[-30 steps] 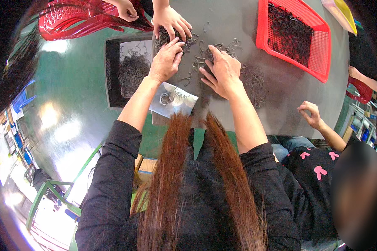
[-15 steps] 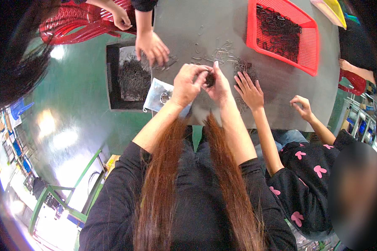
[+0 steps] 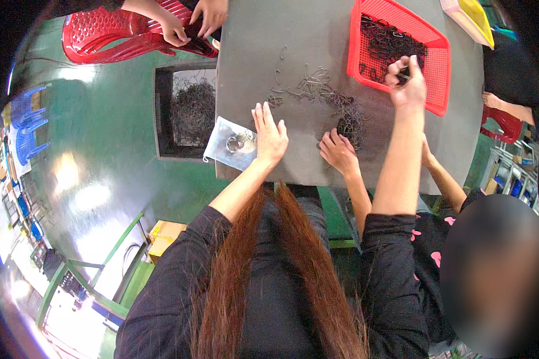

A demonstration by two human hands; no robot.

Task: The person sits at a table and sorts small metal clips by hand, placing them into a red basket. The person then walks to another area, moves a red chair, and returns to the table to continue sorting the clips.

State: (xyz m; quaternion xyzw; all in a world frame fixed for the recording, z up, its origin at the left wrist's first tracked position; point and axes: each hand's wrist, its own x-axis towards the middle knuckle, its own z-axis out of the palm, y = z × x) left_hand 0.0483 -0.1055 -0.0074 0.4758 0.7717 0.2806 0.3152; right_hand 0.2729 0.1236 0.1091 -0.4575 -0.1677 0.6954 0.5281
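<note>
My left hand (image 3: 270,139) rests on the grey table with its fingers stretched out, holding nothing. It lies against the edge of a small pale pouch (image 3: 224,149) with a ring-shaped dark mark or item on it. My right hand (image 3: 408,87) is over the near side of a red plastic basket (image 3: 446,81). Its fingers curl around a small bunch of dark wire hooks (image 3: 403,74), partly hidden by the hand. More dark wire hooks (image 3: 395,39) lie heaped in the basket. Loose wire hooks (image 3: 314,84) are scattered across the table ahead of my hands.
A co-worker's hand (image 3: 339,152) touches a dark hook pile (image 3: 350,122) between my arms. Another person's hands (image 3: 206,18) are at the far left, by a red chair (image 3: 93,30). A dark bin (image 3: 163,113) of hooks stands beside the table. A yellow-rimmed tray (image 3: 470,21) sits far right.
My hands have parted: the right moved with the dark bunch to the basket, the left went down beside the pouch. The co-worker's hand shifted nearer; the far person's hand left the table.
</note>
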